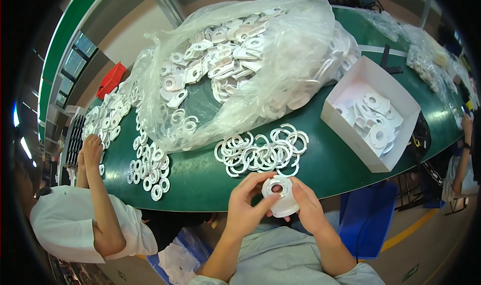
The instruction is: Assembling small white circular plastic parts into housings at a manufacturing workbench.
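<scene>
Between my two hands, over the near edge of the green table, is a white plastic part [286, 206] with a round ring at its top and a flat wider lower end. My left hand [246, 203] grips it from the left, with the thumb pressed near the ring's hole. On the other side my right hand [309, 205] holds its right edge, fingers partly hidden behind it. Just beyond my hands lies a pile of white open C-shaped rings [263, 152]. Further off, a large clear plastic bag [295, 49] spills many white plate-like parts [228, 59].
A white box [345, 134] with similar parts stands at the right. Small white rings [150, 169] lie to the left. A co-worker [90, 220] sits at the left; another person's arm [463, 154] shows far right. Blue bins [368, 217] stand below the green table [200, 184].
</scene>
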{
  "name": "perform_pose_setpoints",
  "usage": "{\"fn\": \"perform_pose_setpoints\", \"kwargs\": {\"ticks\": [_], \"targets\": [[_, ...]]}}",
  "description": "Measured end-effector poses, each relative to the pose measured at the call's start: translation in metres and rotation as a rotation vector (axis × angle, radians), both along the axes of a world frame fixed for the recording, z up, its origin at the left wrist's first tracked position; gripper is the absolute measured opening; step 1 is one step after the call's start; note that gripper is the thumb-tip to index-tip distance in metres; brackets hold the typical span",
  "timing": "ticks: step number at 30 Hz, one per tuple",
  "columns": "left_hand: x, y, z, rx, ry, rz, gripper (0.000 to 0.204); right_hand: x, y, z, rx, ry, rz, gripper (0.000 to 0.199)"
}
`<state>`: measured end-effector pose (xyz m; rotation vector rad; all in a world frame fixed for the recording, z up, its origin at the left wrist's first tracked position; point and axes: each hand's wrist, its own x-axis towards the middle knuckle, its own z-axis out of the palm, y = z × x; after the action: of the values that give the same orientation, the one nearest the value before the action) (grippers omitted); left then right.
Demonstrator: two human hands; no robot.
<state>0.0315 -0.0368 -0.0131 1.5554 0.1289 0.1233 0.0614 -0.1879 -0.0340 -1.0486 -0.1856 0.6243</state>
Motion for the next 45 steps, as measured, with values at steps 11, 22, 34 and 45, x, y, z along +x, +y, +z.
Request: {"fn": "perform_pose_setpoints", "kwargs": {"ticks": [11,22,34,45], "targets": [[-0.003,0.027,-0.001,-0.076,0.039,-0.210,0.042,0.000,-0.003,0.005,0.037,0.026,0.135,0.033],[0.002,0.052,0.013,0.156,-0.150,0.174,0.026,0.007,-0.060,0.061,-0.475,-0.349,-0.437,0.037],[0.207,0.147,-0.002,1.189,-0.506,0.530,0.031,0.097,-0.150,0.093,-1.165,-0.644,-0.634,0.050],[0.183,0.174,0.051,0.876,-0.397,0.510,0.017,0.055,-0.102,0.079,-0.585,-0.796,-0.549,0.029]]}}
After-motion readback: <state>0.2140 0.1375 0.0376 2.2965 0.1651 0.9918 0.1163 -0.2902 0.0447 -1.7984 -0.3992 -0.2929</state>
